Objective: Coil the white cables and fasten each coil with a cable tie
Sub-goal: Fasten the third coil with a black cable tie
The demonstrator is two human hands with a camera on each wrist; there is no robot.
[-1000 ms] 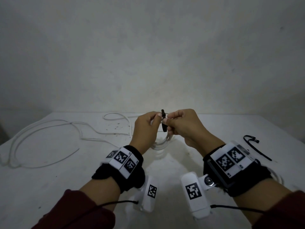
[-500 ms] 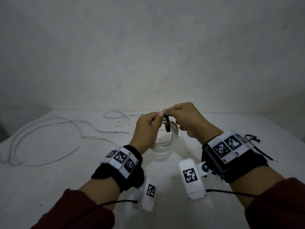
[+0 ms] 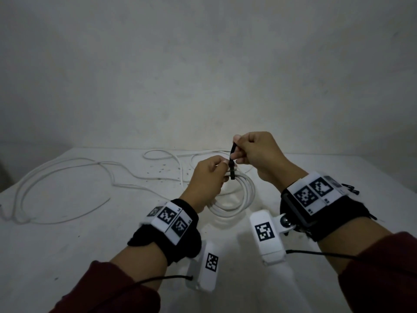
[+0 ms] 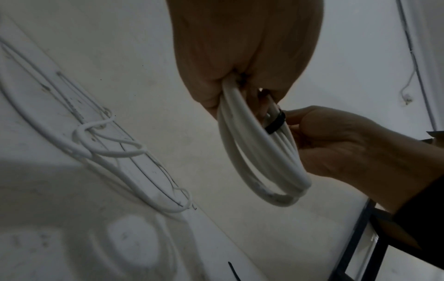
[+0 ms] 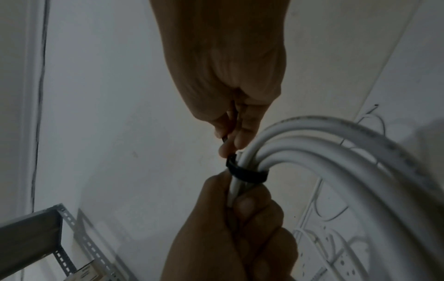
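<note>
Right hand [image 3: 257, 154] risen, white table [image 3: 90, 233], bare wall [image 3: 203, 75]

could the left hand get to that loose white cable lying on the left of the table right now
Probably not yet: the left hand grips the coil while the right hand pulls the cable tie. The loose cable itself lies unobstructed.

A bare, dim workroom or storage corner rather than a lived-in home. A plain white table [image 3: 67, 233], scuffed and flecked with dark specks, stands pushed against an unpainted, blotchy grey wall [image 3: 203, 75] with nothing hung on it. Loose white cable [image 3: 56, 177] sprawls across the table's left half. Below the table, the right wrist view shows a slotted metal angle frame [image 5: 65, 224], the kind used for utility shelving, beside a pale floor.
</note>
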